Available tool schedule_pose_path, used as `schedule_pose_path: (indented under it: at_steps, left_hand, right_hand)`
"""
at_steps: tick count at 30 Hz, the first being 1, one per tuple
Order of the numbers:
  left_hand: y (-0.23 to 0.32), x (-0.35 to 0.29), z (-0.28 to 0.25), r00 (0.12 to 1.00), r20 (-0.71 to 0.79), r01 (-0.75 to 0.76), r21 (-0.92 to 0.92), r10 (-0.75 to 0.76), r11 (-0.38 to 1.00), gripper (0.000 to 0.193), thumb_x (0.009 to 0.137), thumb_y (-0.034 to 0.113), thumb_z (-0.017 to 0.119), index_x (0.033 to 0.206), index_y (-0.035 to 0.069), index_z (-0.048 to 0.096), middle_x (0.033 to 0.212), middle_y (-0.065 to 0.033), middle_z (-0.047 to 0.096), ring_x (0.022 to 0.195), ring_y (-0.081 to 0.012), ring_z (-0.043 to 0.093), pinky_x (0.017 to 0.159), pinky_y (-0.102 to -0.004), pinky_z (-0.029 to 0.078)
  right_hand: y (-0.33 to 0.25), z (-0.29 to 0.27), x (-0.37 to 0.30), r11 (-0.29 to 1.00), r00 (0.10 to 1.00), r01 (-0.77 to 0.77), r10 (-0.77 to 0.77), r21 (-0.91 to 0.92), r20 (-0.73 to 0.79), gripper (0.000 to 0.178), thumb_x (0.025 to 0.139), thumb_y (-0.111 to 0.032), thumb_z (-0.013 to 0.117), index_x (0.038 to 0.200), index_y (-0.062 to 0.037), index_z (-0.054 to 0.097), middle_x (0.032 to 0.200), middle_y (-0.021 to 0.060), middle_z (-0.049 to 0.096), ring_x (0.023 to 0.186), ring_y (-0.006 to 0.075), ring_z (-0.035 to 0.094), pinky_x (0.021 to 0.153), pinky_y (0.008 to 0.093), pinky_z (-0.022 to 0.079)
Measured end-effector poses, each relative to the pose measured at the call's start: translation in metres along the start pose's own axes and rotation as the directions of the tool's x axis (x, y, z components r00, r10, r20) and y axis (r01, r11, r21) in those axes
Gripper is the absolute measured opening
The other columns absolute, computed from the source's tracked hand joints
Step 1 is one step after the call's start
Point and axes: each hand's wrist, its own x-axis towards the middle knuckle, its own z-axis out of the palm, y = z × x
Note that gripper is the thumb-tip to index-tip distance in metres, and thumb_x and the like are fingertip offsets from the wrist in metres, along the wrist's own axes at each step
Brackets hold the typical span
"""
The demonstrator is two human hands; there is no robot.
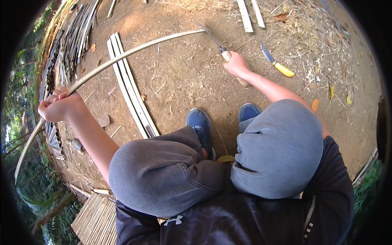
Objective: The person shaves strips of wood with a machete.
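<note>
My left hand (58,105) is closed round a long pale bamboo strip (134,50), out at the left. The strip runs on behind that hand at the lower left and stretches forward to the right. In my right hand (237,65) is a knife (213,39) with a narrow dark blade and a long wooden handle, gripped near the blade end. The strip's far tip meets the blade, or lies right beside it; I cannot tell whether it is being cut. To the right of that hand a second knife (277,63) with a yellow handle lies on the dirt.
Two long split bamboo pieces (131,87) lie on the ground beneath the strip. Two more pale slats (246,16) are at the far side. A heap of thin dark strips (75,36) lies far left. My blue shoes (199,122) stand close in, and a slatted bamboo surface (96,220) is at the lower left.
</note>
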Motion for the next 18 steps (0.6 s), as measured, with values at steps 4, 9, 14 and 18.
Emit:
schedule_pose_path:
  at_steps: [4,9,14,18]
  left_hand:
    - [0.016,0.012,-0.010,0.999,-0.022,-0.041,0.018,0.041,0.999,0.032,0.093,0.023,0.039,0.067,0.018,0.021,0.055,0.0034,0.022,0.047,-0.0129,0.024,0.050,-0.0303,0.026]
    - [-0.002,0.010,-0.007,0.999,-0.044,0.010,0.027,-0.009,1.000,0.030,0.091,0.021,0.038,0.068,0.017,0.021,0.055,0.0023,0.021,0.048,-0.0134,0.023,0.050,-0.0316,0.026]
    - [0.003,0.009,-0.011,0.997,-0.073,0.013,0.018,-0.012,1.000,0.030,0.092,0.019,0.039,0.068,0.017,0.021,0.056,0.0029,0.022,0.047,-0.0132,0.022,0.053,-0.0314,0.028]
    - [0.009,0.011,-0.008,0.992,-0.123,-0.008,0.018,0.010,1.000,0.029,0.091,0.019,0.040,0.068,0.017,0.022,0.056,0.0030,0.023,0.047,-0.0134,0.022,0.054,-0.0314,0.028]
  right_hand:
    - [-0.010,-0.013,-0.010,0.998,0.999,0.029,-0.028,-0.049,0.029,0.030,0.080,-0.015,0.065,0.109,-0.0083,0.062,0.097,0.0147,0.071,0.091,0.0301,0.070,0.077,0.0425,0.054]
    - [0.004,-0.009,-0.025,0.997,0.998,0.056,-0.058,-0.047,-0.029,0.031,0.081,-0.018,0.067,0.111,-0.0081,0.062,0.095,0.0145,0.071,0.089,0.0290,0.071,0.075,0.0438,0.054]
    - [0.018,-0.016,-0.031,0.998,1.000,-0.005,0.006,-0.055,0.021,0.031,0.081,-0.017,0.067,0.111,-0.0077,0.063,0.095,0.0147,0.072,0.089,0.0296,0.072,0.077,0.0451,0.055]
    - [0.014,-0.023,-0.029,0.988,1.000,0.016,-0.020,-0.154,-0.020,0.031,0.081,-0.017,0.067,0.110,-0.0078,0.063,0.096,0.0152,0.072,0.091,0.0301,0.072,0.080,0.0448,0.056]
